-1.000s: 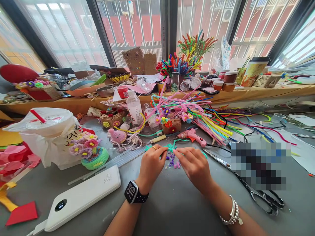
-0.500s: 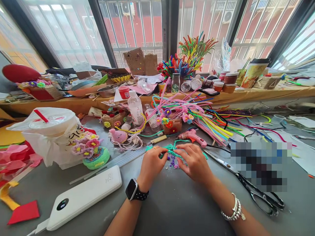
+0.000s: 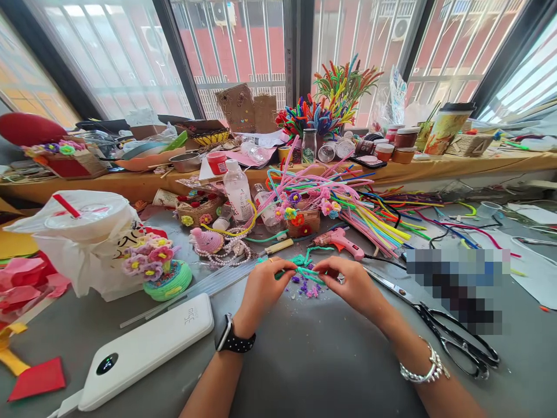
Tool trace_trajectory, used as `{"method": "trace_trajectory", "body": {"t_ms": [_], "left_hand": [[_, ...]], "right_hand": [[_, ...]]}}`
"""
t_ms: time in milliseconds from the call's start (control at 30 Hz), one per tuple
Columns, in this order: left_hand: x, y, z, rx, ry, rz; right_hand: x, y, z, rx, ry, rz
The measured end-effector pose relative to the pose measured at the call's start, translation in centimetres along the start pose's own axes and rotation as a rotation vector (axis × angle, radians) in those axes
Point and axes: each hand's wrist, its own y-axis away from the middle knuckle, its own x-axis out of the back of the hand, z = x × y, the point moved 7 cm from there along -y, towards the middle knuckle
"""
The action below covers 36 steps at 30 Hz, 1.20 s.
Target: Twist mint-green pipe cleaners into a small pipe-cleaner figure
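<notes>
Between my two hands stretches a teal pipe cleaner, pinched at both sides. My left hand, above a watch on the wrist, closes thumb and forefinger on its left part. On the other side my right hand pinches the right part between thumb and fingers. More teal pipe cleaner lies bent just behind the fingers; whether it joins the held piece I cannot tell. Below the hands, small purple and pink fuzzy scraps are scattered on the grey table.
Behind my right hand lies a pink glue gun. Large scissors rest at the right, a white power bank at the left. A heap of pipe cleaners, bottles, a flower pot ornament and a bagged cup stand behind.
My right hand has shifted slightly right, away from the left, so more of the teal pipe cleaner shows between them. The left wrist has turned a little.
</notes>
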Motion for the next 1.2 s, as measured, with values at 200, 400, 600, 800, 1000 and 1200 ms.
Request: {"method": "trace_trajectory", "body": {"t_ms": [200, 400, 600, 800, 1000, 1200], "left_hand": [[-1.8, 0.5, -1.0, 0.191, 0.337, -0.34], [-3.1, 0.7, -1.0, 0.178, 0.298, -0.393], [-2.2, 1.1, 1.7, -0.024, 0.44, -0.458], [-1.2, 0.7, 1.4, 0.144, 0.773, -0.239], [-1.3, 0.5, -0.7, 0.313, 0.718, 0.048], [-0.5, 0.5, -0.3, 0.173, 0.357, 0.168]], "right_hand": [[-0.5, 0.4, -1.0, 0.109, 0.1, -0.14], [-1.8, 0.7, -2.1, 0.243, 0.102, -0.166], [-1.3, 0.4, 0.0, -0.148, -0.433, -0.136], [-2.1, 0.4, 0.8, -0.32, -0.758, -0.078], [-1.7, 0.5, -0.3, -0.136, -0.235, 0.051], [-2.6, 0.9, -1.2, 0.074, 0.275, 0.102]]}}
